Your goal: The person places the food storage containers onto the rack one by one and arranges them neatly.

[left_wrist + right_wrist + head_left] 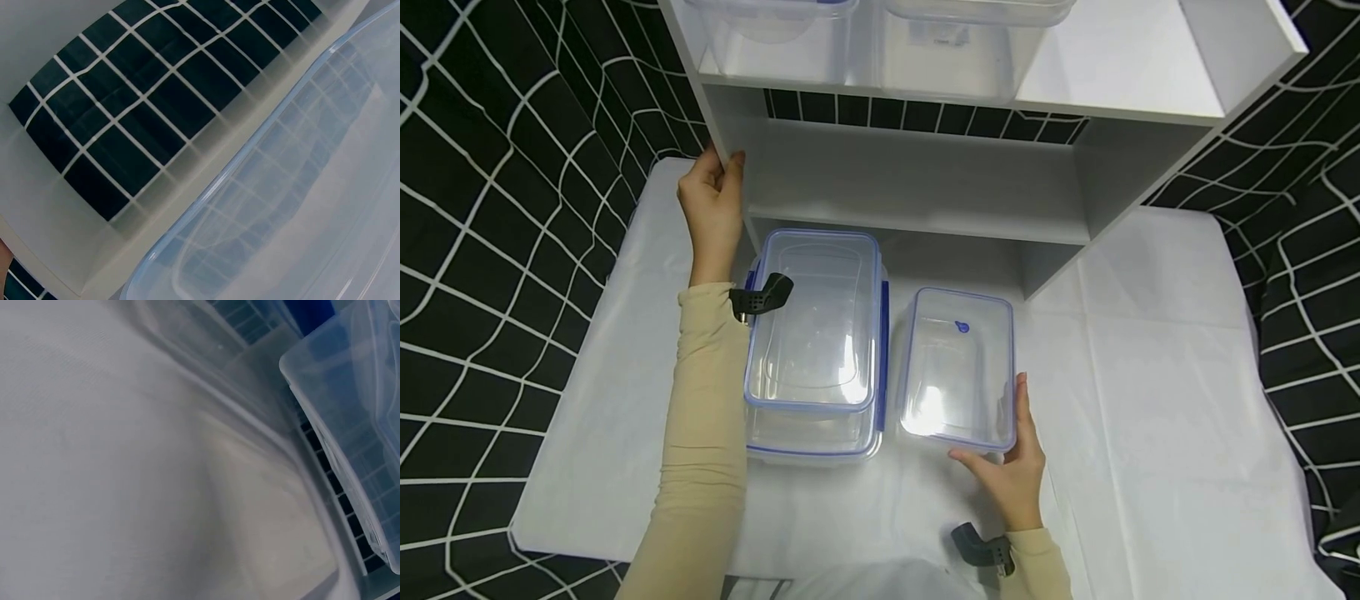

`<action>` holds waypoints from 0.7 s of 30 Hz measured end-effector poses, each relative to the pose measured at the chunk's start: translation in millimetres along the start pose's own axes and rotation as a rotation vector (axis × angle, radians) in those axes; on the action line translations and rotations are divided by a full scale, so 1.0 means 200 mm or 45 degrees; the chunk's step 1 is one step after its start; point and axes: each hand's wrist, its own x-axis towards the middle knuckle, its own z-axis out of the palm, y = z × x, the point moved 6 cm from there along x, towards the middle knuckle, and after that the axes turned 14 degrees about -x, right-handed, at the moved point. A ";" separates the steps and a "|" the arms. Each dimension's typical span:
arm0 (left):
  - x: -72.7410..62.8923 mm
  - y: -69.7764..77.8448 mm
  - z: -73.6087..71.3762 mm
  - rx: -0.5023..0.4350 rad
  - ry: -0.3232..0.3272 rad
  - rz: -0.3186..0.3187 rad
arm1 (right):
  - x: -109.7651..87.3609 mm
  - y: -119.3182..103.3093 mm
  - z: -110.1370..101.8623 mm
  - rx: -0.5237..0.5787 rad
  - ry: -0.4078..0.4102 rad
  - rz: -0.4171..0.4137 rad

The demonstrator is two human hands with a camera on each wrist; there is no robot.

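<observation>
My left hand (713,204) grips the front edge of the left side panel of a white shelf unit (917,179). In the left wrist view, the shelf's pale board edge (181,181) runs behind a clear container. My right hand (1018,475) holds a clear food container (958,375) by its near right corner, thumb at the near edge and fingers along the right side. This container has a thin blue rim and a small blue drop mark. To its left, a blue-rimmed clear container (816,333) sits stacked on a larger one (812,437) with blue side clips.
Two more clear containers, one left (775,46) and one right (955,58), stand on the top shelf. White cloth (1172,400) covers the table. Black fabric with a white grid (482,333) hangs around it and shows behind the shelves.
</observation>
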 end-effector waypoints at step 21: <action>0.00 0.00 0.00 0.016 0.005 -0.032 | 0.09 -0.20 -0.12 0.202 0.208 -0.158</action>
